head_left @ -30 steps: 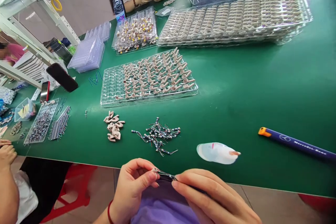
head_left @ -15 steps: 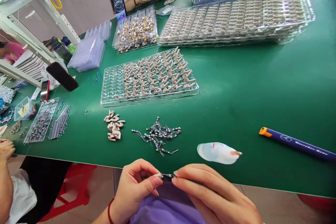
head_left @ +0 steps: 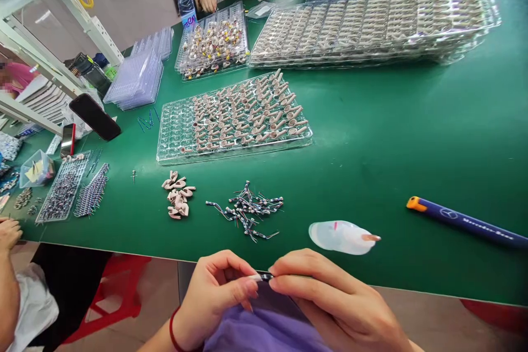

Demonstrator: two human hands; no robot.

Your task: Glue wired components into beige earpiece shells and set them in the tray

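Spanning the view, the green tabletop (head_left: 391, 137) ends at its near edge just beyond both hands. Left hand (head_left: 214, 297) and right hand (head_left: 330, 302) each pinch the wired part (head_left: 266, 276) between thumb and forefinger; its long axis runs left-right, both ends hidden under fingertips.

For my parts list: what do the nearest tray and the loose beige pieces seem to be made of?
Tray: thin clear plastic, glossy; the green table shows through and its pockets glint. Beige pieces: probably moulded plastic or rubber, matte; even colour, no shine.
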